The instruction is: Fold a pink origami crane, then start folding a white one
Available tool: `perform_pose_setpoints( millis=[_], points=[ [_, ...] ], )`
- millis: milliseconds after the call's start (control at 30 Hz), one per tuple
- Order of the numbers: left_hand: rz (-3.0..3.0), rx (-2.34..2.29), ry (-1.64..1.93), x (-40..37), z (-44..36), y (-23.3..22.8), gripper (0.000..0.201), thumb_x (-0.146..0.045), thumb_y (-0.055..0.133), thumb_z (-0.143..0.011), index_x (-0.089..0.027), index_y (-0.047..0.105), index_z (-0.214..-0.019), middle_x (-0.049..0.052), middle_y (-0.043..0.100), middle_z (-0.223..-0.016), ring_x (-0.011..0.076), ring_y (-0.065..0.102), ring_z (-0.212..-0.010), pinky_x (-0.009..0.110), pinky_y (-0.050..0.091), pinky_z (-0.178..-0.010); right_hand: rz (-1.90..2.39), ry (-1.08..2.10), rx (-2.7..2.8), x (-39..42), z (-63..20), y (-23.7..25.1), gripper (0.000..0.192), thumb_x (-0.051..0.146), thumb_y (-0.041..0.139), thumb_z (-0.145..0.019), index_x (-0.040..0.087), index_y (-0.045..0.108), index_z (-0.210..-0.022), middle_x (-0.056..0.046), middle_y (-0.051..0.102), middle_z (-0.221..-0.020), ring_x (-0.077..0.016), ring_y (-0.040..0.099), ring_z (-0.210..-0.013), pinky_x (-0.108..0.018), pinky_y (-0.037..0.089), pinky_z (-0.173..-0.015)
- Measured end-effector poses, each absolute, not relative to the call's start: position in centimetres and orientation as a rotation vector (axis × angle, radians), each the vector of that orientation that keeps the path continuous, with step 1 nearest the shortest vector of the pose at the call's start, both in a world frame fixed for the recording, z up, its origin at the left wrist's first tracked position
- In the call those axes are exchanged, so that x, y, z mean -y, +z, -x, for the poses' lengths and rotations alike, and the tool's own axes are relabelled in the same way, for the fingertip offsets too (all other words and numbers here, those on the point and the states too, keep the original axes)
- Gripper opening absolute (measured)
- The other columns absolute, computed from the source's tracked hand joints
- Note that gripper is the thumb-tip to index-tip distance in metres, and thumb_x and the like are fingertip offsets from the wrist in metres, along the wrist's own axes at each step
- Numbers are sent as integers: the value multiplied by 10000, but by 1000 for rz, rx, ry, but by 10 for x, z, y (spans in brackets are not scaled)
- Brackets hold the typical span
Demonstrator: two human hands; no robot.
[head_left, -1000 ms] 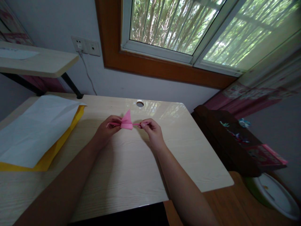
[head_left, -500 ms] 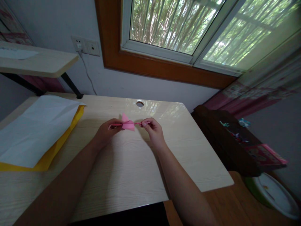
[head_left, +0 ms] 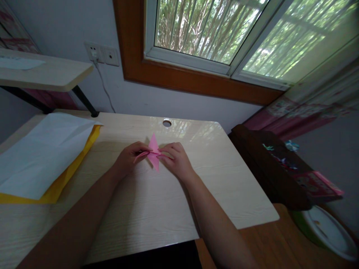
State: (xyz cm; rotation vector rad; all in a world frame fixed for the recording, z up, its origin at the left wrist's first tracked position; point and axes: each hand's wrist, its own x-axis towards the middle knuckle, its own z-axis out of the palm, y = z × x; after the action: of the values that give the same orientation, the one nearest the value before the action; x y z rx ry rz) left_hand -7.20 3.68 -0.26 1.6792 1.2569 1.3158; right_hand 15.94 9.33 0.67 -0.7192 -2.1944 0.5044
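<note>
A small folded pink paper figure (head_left: 154, 152) sits between my two hands above the middle of a pale wooden desk (head_left: 157, 201). My left hand (head_left: 128, 157) pinches its left side, with a thin pink strip showing by the fingers. My right hand (head_left: 176, 159) pinches its right side, fingers closed on the paper. One pointed flap sticks up and another points down toward me. The hands are close together, almost touching across the paper.
A large white sheet (head_left: 42, 149) lies over yellow paper (head_left: 60, 183) at the desk's left. A cable hole (head_left: 166, 123) is at the desk's far edge. A dark wooden box (head_left: 269, 164) and a white bowl (head_left: 328, 231) are on the right. A shelf (head_left: 45, 73) stands far left.
My hands have moved closer together, the right hand sliding left along the pink paper. The flaps have spread, one now pointing up and one down.
</note>
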Motion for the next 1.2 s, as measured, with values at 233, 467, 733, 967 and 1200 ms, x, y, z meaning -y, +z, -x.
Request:
perform_pose_setpoints(
  millis=[233,467,733,967,1200],
  points=[
    [-1598,-1179,1289,-34,66,-3,244,-377,743,-845,-222,758,-1033,58,723,-937,196,675,-853,291,522,-753,638,443,2287,-96,-159,5,118,299,683,-921,270,752,-1012,-72,736,-989,-244,614,-964,-426,464,-894],
    [-1482,-1136,1301,-32,62,2,287,-345,736,-843,-193,726,-1087,80,735,-1014,212,690,-939,316,546,-837,655,369,2290,-95,-158,3,123,294,628,-946,236,733,-918,-85,716,-920,-233,594,-886,-402,471,-814],
    [-1584,-1197,1316,-35,63,-6,191,-301,756,-820,-229,746,-997,51,681,-976,196,658,-917,314,526,-827,678,336,2330,-94,-158,2,149,306,603,-953,231,727,-916,-90,699,-912,-225,584,-844,-381,470,-759],
    [-1698,-1243,1299,-39,65,-7,110,-315,721,-842,-238,758,-912,54,661,-932,197,630,-878,312,507,-779,682,368,2370,-94,-158,3,139,302,619,-944,236,742,-951,-89,702,-925,-215,612,-849,-361,480,-749],
    [-1768,-1248,1282,-40,63,-6,78,-296,725,-840,-233,756,-875,49,672,-905,192,634,-864,318,495,-795,713,252,2417,-90,-156,5,169,328,615,-955,233,745,-1007,-93,705,-911,-222,607,-842,-368,462,-740]
  ],
)
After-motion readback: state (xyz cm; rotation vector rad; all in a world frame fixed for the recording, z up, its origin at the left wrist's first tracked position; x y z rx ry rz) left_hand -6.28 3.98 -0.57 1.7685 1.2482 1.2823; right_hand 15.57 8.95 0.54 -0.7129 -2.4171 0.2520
